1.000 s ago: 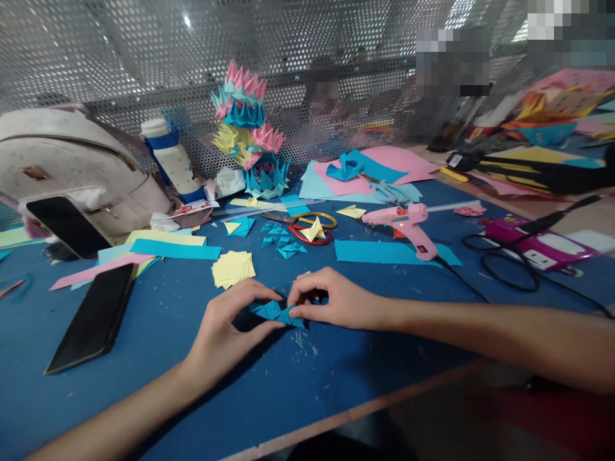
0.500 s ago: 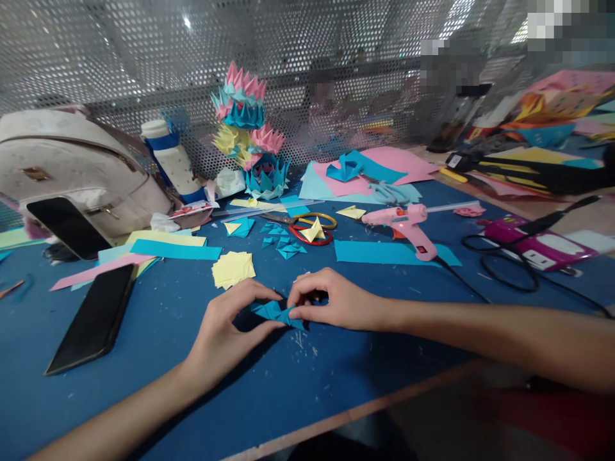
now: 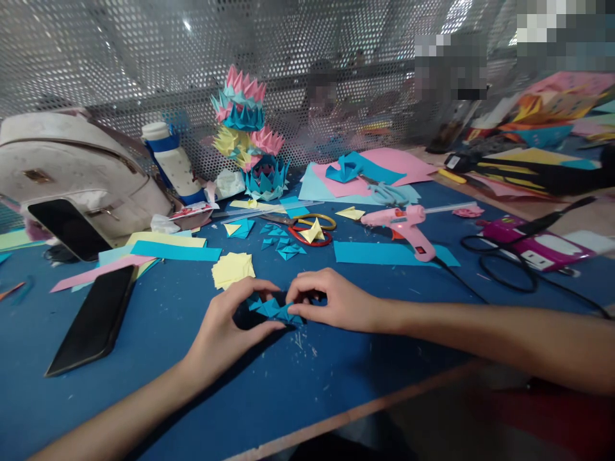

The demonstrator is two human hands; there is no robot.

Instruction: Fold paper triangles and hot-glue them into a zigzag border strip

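A short row of blue folded-paper triangles (image 3: 271,308) lies between my two hands, low over the table. My left hand (image 3: 225,320) curves around its left part, thumb in front and fingers behind. With thumb and fingertips, my right hand (image 3: 334,299) pinches the right end; its other fingers curl underneath. Just behind my left hand lies a stack of yellow paper squares (image 3: 233,270). Beyond my fingers are several loose blue folded pieces (image 3: 283,243) and a yellow folded piece (image 3: 314,230) on the scissors (image 3: 323,219).
A pink glue gun (image 3: 408,224) lies on a blue paper strip (image 3: 360,253). Its cord trails right near a purple power strip (image 3: 538,240). At left are a phone (image 3: 93,320), paper strips (image 3: 175,250), a bottle (image 3: 170,157) and a backpack (image 3: 86,160). Folded-paper crowns (image 3: 245,115) stand at the back.
The blue folded-paper row has turned slightly in my fingers, and more of its points show on the left. Both hands stay in nearly the same place.
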